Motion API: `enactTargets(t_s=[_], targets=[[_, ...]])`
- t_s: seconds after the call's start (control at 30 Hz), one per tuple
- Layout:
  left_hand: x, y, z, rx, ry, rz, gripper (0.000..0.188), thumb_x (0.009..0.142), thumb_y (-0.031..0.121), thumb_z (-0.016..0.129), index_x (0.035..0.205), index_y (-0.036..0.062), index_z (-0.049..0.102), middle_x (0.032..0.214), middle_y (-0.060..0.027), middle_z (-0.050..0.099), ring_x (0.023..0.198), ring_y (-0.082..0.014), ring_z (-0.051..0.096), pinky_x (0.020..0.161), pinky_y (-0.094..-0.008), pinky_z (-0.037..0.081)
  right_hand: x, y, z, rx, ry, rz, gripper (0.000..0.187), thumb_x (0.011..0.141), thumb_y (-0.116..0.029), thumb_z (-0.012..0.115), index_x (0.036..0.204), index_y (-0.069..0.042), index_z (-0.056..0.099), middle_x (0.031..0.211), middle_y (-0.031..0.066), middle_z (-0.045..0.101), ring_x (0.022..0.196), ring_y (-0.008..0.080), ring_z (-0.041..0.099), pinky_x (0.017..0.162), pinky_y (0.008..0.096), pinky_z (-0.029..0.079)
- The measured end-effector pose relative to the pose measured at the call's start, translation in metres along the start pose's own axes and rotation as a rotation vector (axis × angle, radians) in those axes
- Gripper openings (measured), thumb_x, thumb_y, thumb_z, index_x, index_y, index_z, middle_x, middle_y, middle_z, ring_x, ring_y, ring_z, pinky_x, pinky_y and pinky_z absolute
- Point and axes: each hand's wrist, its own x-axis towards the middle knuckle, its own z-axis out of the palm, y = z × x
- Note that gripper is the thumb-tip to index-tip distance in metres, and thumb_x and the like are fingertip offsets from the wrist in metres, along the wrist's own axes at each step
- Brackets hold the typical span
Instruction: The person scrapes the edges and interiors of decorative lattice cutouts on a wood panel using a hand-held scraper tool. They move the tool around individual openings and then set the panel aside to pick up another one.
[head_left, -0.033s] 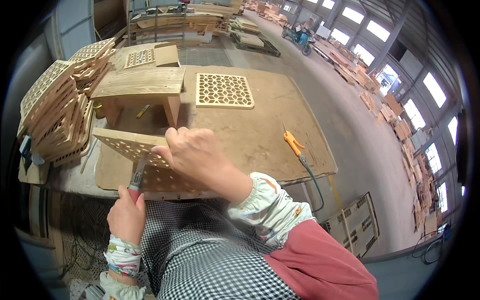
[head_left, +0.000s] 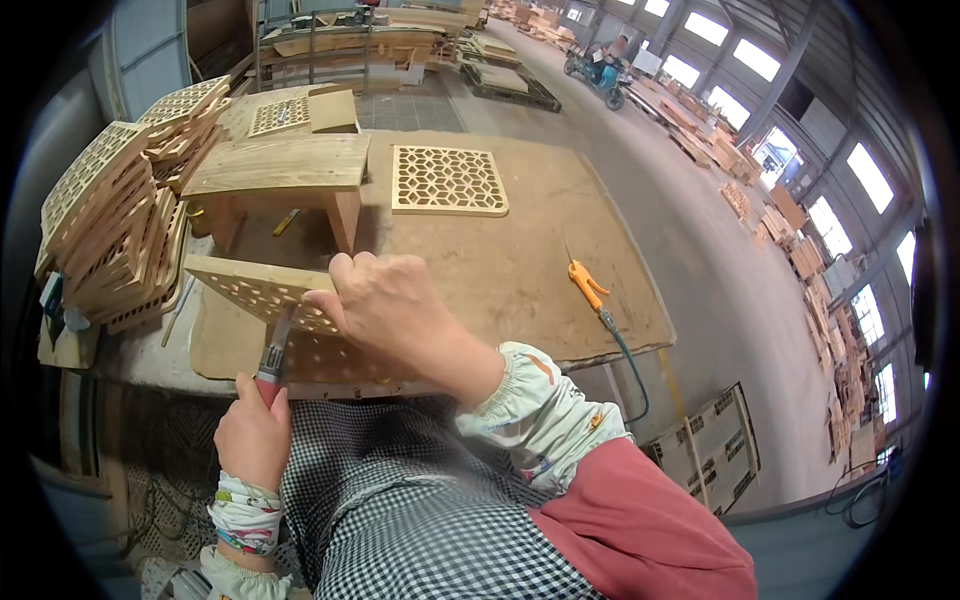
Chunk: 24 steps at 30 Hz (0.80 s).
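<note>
My right hand (head_left: pixel 385 305) is closed on the end of a pale wooden lattice panel (head_left: pixel 245 288) full of cut-out holes, holding it tilted above the near side of the workbench. The thumb presses against its upper edge. In my left hand (head_left: pixel 252 437), lower down, is a slim hand tool (head_left: pixel 272 360) with a red grip and a grey metal body. The tool points up at the panel's pierced face, its tip close to or in one of the holes; the exact kind of tool cannot be made out.
Just beyond stands a small wooden stand (head_left: pixel 280 165). Another lattice panel (head_left: pixel 448 181) lies flat on the brown-topped workbench (head_left: pixel 530 300). An orange air blow gun (head_left: pixel 585 285) with a green hose lies at the right. Stacked panels (head_left: pixel 130 220) rise at the left.
</note>
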Motion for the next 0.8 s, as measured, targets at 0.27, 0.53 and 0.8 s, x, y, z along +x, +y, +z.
enactTargets(t_s=[0.27, 0.53, 0.8], targets=[[0.003, 0.0, -0.003, -0.125, 0.019, 0.015, 0.041, 0.103, 0.041, 0.066, 0.112, 0.0036, 0.054, 0.089, -0.027, 0.075, 0.085, -0.0495, 0.072, 0.073, -0.0605, 0.056, 0.005, 0.013, 0.007, -0.188, 0.119, -0.261, 0.036, 0.1, -0.04, 0.07, 0.079, -0.011, 0.063, 0.066, 0.0084, 0.066, 0.059, 0.0274, 0.068, 0.053, 0.042, 0.053], [-0.003, 0.012, -0.009, -0.115, -0.017, 0.013, 0.044, 0.103, 0.041, 0.064, 0.112, 0.0, 0.053, 0.085, -0.0273, 0.074, 0.083, -0.0486, 0.073, 0.074, -0.058, 0.058, 0.004, 0.019, -0.01, -0.103, 0.015, -0.086, 0.052, 0.103, -0.051, 0.066, 0.073, -0.009, 0.062, 0.061, 0.0104, 0.067, 0.054, 0.0264, 0.068, 0.051, 0.0382, 0.051], [0.0, 0.013, -0.007, -0.16, -0.049, 0.038, 0.043, 0.104, 0.04, 0.064, 0.113, -0.0003, 0.053, 0.084, -0.0267, 0.074, 0.082, -0.0481, 0.074, 0.074, -0.0576, 0.059, 0.009, 0.026, -0.01, -0.104, -0.004, -0.07, 0.055, 0.102, -0.053, 0.066, 0.07, -0.008, 0.06, 0.061, 0.0113, 0.065, 0.055, 0.0292, 0.067, 0.052, 0.0405, 0.049]])
